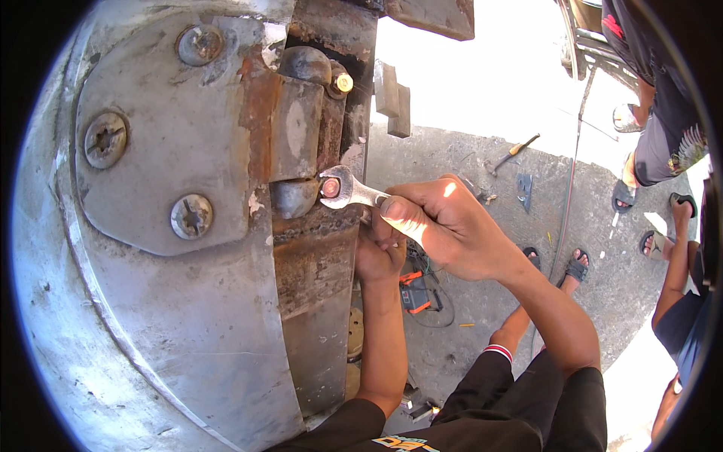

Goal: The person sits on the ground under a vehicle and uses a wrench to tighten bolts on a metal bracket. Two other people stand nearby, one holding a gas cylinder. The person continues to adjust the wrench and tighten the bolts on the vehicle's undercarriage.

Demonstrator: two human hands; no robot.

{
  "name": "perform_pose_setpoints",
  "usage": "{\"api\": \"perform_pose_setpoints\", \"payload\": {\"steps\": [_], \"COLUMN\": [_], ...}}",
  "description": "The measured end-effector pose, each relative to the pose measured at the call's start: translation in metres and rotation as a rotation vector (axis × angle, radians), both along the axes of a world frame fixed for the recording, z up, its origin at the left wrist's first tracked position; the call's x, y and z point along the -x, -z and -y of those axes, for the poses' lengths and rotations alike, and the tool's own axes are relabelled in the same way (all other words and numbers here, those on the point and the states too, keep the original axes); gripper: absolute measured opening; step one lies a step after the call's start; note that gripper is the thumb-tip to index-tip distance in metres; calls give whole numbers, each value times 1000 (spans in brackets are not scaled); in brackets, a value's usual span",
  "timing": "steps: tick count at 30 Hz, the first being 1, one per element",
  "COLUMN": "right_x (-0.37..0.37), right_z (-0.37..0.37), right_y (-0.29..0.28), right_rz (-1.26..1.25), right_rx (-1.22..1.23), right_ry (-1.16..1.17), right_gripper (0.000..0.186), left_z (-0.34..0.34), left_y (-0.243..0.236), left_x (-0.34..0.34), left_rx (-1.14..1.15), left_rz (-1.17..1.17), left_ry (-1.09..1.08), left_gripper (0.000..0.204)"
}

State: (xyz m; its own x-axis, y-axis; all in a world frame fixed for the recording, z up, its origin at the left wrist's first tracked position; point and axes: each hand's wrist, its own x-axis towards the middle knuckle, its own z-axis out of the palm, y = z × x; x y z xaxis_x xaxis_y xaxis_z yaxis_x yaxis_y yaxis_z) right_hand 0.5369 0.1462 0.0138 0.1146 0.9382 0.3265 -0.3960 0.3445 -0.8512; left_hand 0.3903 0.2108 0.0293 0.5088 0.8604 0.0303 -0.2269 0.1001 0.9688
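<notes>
My right hand is closed around a silver open-end wrench. The wrench's jaws sit around a copper-coloured bolt end beside a rounded grey hinge knuckle. Below the wrench, my left hand reaches to the edge of the rusty steel frame. Its fingers look curled, but the steel and my right hand partly hide them, so what they grip is hidden. Higher on the hinge, a second, brass-coloured bolt end sticks out.
A large grey metal plate with three round fasteners fills the left side. On the concrete floor lie a hammer, an orange-and-black machine with cables, and a long hose. Other people stand at the right, one in dark clothing.
</notes>
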Motion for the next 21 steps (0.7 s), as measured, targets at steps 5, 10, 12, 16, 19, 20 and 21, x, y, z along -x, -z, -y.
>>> {"api": "perform_pose_setpoints", "payload": {"steps": [5,10,12,16,19,20,21], "right_x": [77,98,94,53,27,22,19], "right_z": [41,47,46,46,36,33,31], "right_y": [-63,-87,-71,-25,-17,-15,-13], "right_rz": [-772,-1110,-991,-445,-254,-218,-179], "right_rx": [209,252,149,198,187,174,161], "right_ry": [11,-113,97,276,292,283,272], "right_gripper": [39,40,42,44,42,42,42], "left_z": [-24,-26,-25,-14,-13,-13,-13], "left_y": [5,0,5,4,3,7,5], "left_x": [-2,1,-3,4,3,6,4], "left_rx": [-13,-36,-23,22,107,74,57], "left_rz": [357,216,180,77,177,136,143], "left_ry": [541,463,449,275,298,249,269], "left_gripper": [34,37,39,42,55,40,38]}}
